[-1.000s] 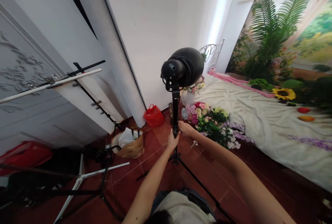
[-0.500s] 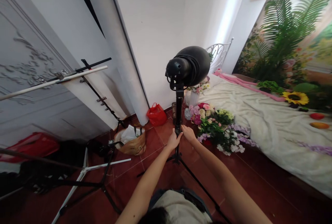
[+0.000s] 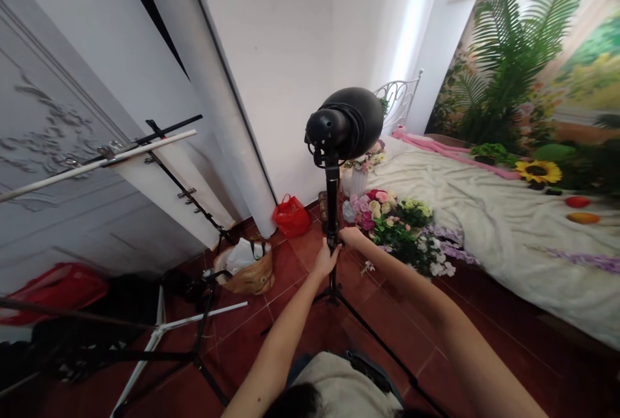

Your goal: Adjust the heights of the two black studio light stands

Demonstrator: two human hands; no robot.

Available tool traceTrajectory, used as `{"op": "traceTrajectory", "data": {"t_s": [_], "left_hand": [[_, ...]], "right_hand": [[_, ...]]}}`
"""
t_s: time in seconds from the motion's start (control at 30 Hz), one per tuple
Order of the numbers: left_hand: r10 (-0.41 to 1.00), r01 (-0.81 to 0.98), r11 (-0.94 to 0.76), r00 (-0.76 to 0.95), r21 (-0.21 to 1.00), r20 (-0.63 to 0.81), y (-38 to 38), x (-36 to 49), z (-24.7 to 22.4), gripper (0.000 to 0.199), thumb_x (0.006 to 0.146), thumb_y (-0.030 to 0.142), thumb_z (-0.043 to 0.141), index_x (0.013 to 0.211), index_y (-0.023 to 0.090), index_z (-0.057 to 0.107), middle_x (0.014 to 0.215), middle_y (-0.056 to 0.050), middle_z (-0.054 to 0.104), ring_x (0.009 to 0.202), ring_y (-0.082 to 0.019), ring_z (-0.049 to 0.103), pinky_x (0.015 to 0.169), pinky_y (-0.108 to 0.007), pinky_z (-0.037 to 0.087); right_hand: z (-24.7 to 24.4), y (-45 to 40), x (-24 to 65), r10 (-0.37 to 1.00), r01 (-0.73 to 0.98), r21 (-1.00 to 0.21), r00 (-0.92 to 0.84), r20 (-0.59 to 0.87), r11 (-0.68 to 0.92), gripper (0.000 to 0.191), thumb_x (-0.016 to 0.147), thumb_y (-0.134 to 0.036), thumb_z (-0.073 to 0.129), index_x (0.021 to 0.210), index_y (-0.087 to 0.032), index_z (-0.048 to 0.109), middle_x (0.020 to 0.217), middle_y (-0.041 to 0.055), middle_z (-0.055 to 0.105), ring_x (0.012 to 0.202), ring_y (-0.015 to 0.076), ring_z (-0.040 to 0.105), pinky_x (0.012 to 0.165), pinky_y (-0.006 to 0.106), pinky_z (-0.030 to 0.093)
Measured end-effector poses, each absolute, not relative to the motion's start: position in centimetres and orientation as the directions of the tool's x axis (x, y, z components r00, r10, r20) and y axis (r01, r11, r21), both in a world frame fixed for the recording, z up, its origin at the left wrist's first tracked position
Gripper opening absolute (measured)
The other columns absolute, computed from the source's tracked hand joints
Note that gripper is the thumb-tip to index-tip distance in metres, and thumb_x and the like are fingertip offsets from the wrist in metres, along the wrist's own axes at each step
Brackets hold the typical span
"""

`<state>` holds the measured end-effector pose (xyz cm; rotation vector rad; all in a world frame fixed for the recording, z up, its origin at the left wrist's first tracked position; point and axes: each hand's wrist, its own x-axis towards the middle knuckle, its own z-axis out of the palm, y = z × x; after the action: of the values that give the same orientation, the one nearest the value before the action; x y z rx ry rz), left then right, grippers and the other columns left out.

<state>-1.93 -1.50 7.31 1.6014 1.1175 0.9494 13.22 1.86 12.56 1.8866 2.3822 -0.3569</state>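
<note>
Reddish-brown tiles cover the floor, which meets a white wall at its far edge. Upright on it, directly in front of the person, is a black light stand, topped by a rounded black lamp head above both hands. The left hand is wrapped around the column below the lamp head. Just beside it, the right hand reaches the column's right side; its fingertips are partly hidden, so their grip cannot be told. A red plastic bag sits near the floor's far edge, artificial flowers beside the bed's left edge.
</note>
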Motion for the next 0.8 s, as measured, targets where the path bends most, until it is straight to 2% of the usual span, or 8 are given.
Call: {"op": "traceTrajectory", "data": {"t_s": [0.1, 0.17, 0.27, 0.43, 0.57, 0.63, 0.7, 0.8], "left_hand": [[0.957, 0.235, -0.154, 0.275, 0.96, 0.087, -1.3, -1.9, 7.1, 0.04, 0.075, 0.053, 0.059, 0.095, 0.019, 0.05, 0.091, -0.011, 0.067, 0.092, -0.026, 0.063, 0.084, -0.04, 0.045], [0.96, 0.233, -0.152, 0.267, 0.96, 0.087, -1.2, -1.9, 7.1, 0.041, 0.074, 0.053, 0.059, 0.096, 0.02, 0.05, 0.091, -0.011, 0.067, 0.093, -0.026, 0.063, 0.084, -0.039, 0.045], [0.962, 0.24, -0.144, 0.263, 0.96, 0.078, -1.2, -1.9, 7.0, 0.042, 0.073, 0.054, 0.06, 0.095, 0.019, 0.051, 0.091, -0.011, 0.067, 0.093, -0.026, 0.063, 0.085, -0.038, 0.045], [0.959, 0.26, -0.151, 0.273, 0.954, 0.077, -1.1, -1.9, 6.9, 0.042, 0.074, 0.054, 0.059, 0.096, 0.019, 0.052, 0.092, -0.012, 0.067, 0.093, -0.026, 0.063, 0.085, -0.038, 0.045], [0.958, 0.228, -0.158, 0.27, 0.961, 0.093, -0.9, -1.8, 6.4, 0.041, 0.075, 0.05, 0.059, 0.1, 0.018, 0.052, 0.094, -0.011, 0.067, 0.092, -0.024, 0.063, 0.085, -0.039, 0.046], [0.951, 0.205, -0.182, 0.287, 0.962, 0.119, -0.7, -1.8, 5.9, 0.039, 0.076, 0.047, 0.058, 0.101, 0.017, 0.053, 0.096, -0.011, 0.066, 0.092, -0.023, 0.062, 0.085, -0.039, 0.047], [0.927, 0.185, -0.234, 0.338, 0.954, 0.162, -0.5, -2.0, 5.5, 0.034, 0.078, 0.041, 0.057, 0.101, 0.016, 0.055, 0.099, -0.012, 0.066, 0.092, -0.022, 0.062, 0.085, -0.039, 0.047], [0.892, 0.183, -0.306, 0.398, 0.934, 0.215, -0.2, -2.2, 5.0, 0.027, 0.081, 0.034, 0.052, 0.098, 0.014, 0.058, 0.103, -0.012, 0.065, 0.096, -0.022, 0.06, 0.089, -0.04, 0.046]], "right_hand": [[10.9, -1.5, 13.3, 0.979, 0.97, -0.176, -0.185, -0.083, 0.169, 0.035, 0.082, -0.021, 0.053, 0.116, -0.022, 0.062, 0.106, 0.0127, 0.068, 0.096, 0.0253, 0.065, 0.078, 0.031, 0.05], [9.0, -4.2, 13.1, 0.993, 0.959, -0.257, -0.119, 0.022, 0.12, 0.056, 0.084, -0.015, 0.044, 0.138, -0.028, 0.036, 0.125, 0.009, 0.058, 0.105, 0.0211, 0.061, 0.077, 0.028, 0.05], [5.8, -7.7, 12.7, 0.998, 0.93, -0.363, -0.049, 0.047, 0.063, 0.078, 0.079, -0.01, 0.041, 0.146, -0.031, 0.008, 0.146, 0.0076, 0.033, 0.113, 0.0206, 0.056, 0.072, 0.026, 0.052], [3.7, -9.7, 13.2, 0.999, 0.887, -0.462, -0.028, -0.042, 0.005, 0.075, 0.067, -0.015, 0.06, 0.138, -0.025, 0.037, 0.152, 0.0152, 0.013, 0.125, 0.0312, 0.044, 0.092, 0.039, 0.045], [6.7, -7.6, 12.8, 0.986, 0.747, -0.662, 0.055, 0.16, 0.065, 0.087, 0.069, -0.032, 0.064, 0.143, -0.021, 0.02, 0.148, 0.0174, 0.023, 0.135, 0.0293, 0.028, 0.102, 0.045, 0.034], [8.6, -6.1, 11.4, 0.959, 0.686, -0.709, 0.055, 0.278, 0.166, 0.089, 0.071, -0.037, 0.063, 0.144, -0.019, 0.015, 0.146, 0.0168, 0.029, 0.134, 0.0268, 0.031, 0.104, 0.043, 0.033], [10.0, -4.8, 9.5, 0.941, 0.678, -0.713, 0.094, 0.325, 0.179, 0.078, 0.076, -0.039, 0.059, 0.141, -0.018, 0.022, 0.138, 0.0154, 0.041, 0.127, 0.0259, 0.041, 0.104, 0.043, 0.033], [10.6, -3.5, 6.7, 0.921, 0.723, -0.688, 0.228, 0.317, 0.058, 0.043, 0.084, -0.04, 0.048, 0.122, -0.02, 0.049, 0.118, 0.0117, 0.06, 0.112, 0.0252, 0.053, 0.104, 0.046, 0.029]]}}
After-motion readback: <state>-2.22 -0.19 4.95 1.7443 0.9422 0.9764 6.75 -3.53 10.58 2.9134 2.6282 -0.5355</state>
